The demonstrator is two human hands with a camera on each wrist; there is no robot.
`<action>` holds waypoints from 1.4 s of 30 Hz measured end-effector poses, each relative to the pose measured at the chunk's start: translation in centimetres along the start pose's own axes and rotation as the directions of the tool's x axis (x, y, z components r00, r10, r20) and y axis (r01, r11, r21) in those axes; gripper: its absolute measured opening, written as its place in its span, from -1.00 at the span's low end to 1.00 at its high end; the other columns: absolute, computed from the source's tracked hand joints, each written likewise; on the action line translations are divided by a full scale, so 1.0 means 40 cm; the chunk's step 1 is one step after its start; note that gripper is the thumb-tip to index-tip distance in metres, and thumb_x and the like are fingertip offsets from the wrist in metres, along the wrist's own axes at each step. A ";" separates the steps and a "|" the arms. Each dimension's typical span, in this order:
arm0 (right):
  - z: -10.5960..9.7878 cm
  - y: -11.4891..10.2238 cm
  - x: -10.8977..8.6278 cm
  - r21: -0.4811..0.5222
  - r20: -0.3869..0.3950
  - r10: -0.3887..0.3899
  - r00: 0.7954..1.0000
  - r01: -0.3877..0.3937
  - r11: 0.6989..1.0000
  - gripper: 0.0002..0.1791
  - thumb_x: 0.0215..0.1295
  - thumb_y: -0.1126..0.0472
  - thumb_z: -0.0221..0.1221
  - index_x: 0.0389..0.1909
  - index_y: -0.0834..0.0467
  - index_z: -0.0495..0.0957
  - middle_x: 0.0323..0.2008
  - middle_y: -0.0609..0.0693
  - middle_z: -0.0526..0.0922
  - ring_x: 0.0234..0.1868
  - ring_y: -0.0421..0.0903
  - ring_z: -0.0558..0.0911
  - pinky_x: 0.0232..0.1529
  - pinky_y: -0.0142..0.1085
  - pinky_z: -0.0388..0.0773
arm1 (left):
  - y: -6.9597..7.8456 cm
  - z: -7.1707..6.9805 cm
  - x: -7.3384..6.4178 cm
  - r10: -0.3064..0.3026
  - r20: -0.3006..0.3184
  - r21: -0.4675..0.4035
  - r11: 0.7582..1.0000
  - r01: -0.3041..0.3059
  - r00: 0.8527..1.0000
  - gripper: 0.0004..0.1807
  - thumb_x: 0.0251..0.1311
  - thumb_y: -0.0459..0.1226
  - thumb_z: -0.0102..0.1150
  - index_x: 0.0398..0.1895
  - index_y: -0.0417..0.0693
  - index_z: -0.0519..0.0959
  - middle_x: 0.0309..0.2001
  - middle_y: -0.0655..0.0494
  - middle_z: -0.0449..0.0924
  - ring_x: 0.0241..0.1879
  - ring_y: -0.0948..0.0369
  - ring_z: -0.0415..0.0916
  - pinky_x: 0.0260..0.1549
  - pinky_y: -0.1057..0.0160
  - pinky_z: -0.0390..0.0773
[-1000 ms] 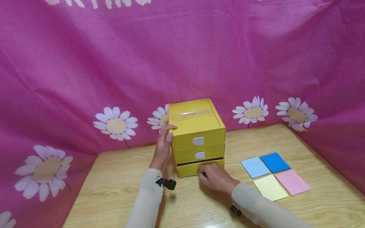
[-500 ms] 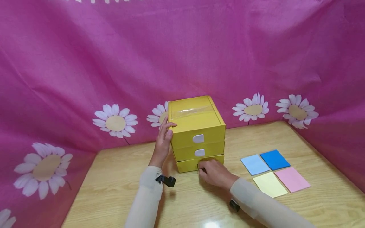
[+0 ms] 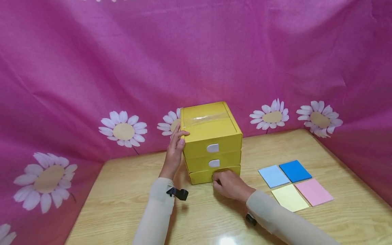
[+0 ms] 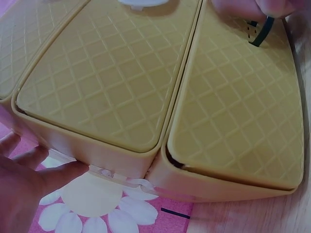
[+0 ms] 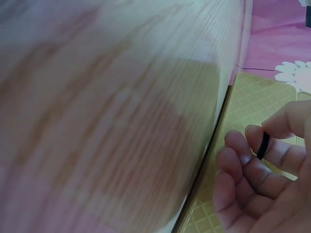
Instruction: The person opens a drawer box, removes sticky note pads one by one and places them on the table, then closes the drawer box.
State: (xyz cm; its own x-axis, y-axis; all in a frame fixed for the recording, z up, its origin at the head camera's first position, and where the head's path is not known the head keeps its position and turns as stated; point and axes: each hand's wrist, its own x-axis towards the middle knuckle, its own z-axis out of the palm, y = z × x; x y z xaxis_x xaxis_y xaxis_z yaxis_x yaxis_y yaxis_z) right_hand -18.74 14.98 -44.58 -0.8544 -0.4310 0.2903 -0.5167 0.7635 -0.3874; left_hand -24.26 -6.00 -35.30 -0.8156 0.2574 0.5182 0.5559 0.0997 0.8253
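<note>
A yellow three-drawer storage box [image 3: 208, 131] stands on the wooden table. My left hand [image 3: 173, 154] lies against its left side, with one finger over the top edge; in the left wrist view the hand's fingers [image 4: 68, 172] touch the box side. At the front, my right hand [image 3: 232, 185] is at the bottom drawer [image 3: 199, 177], which sits in its slot beneath the others. Between thumb and forefinger the right hand pinches a thin dark pull loop [image 5: 263, 145] on that drawer's front. White rounded tabs mark the upper drawer [image 3: 196, 147] and the middle drawer [image 3: 196, 165].
Right of the box lie a light blue sticky-note pad [image 3: 273, 176], a dark blue pad [image 3: 295, 171], a yellow pad [image 3: 290, 197] and a pink pad [image 3: 313, 192]. A magenta cloth [image 3: 214, 51] with daisies hangs behind and at both sides of the table [image 3: 122, 204].
The bottom drawer, a little out one second ago with a dark gap above its front, has slid back into the box. The right hand kept hold of the loop; the left hand stayed put.
</note>
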 end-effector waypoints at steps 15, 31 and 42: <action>0.006 0.000 -0.001 -0.015 -0.020 0.022 1.000 -0.022 1.000 -0.73 0.12 0.28 0.13 -0.68 -0.04 0.34 -0.72 -0.23 0.26 -0.62 -0.25 0.31 -0.57 -0.40 0.28 | -0.003 -0.001 0.002 0.005 0.015 -0.009 1.000 -0.005 1.000 -0.67 0.41 -0.24 -0.19 0.11 -0.23 0.39 0.52 -0.16 -0.14 0.47 -0.06 -0.10 0.32 -0.16 0.07; 0.009 -0.005 -0.006 -0.041 -0.043 -0.001 0.999 -0.001 0.999 -0.72 0.10 0.28 0.14 -0.70 -0.04 0.34 -0.72 -0.24 0.26 -0.63 -0.27 0.30 -0.59 -0.40 0.27 | -0.005 0.001 -0.005 0.027 0.002 -0.015 1.000 -0.027 1.000 -0.66 0.39 -0.28 -0.20 0.11 -0.29 0.38 0.51 -0.21 -0.14 0.49 -0.07 -0.19 0.34 -0.18 -0.01; 0.005 -0.003 -0.004 0.024 0.001 0.038 0.999 -0.038 0.999 -0.70 0.14 0.29 0.16 -0.68 -0.02 0.33 -0.71 -0.23 0.24 -0.62 -0.26 0.29 -0.58 -0.40 0.26 | 0.005 0.003 -0.004 -0.003 -0.004 0.019 1.000 0.003 1.000 -0.66 0.42 -0.24 -0.21 0.12 -0.22 0.38 0.51 -0.16 -0.12 0.48 -0.04 -0.13 0.32 -0.18 0.05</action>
State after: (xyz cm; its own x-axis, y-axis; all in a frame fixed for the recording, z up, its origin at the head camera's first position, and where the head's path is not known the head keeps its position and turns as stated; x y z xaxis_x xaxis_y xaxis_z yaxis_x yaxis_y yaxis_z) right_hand -18.54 14.86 -44.76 -0.8735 -0.4022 0.2744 -0.4851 0.7677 -0.4187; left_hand -24.02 -5.89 -35.25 -0.8179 0.2531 0.5167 0.5563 0.1189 0.8224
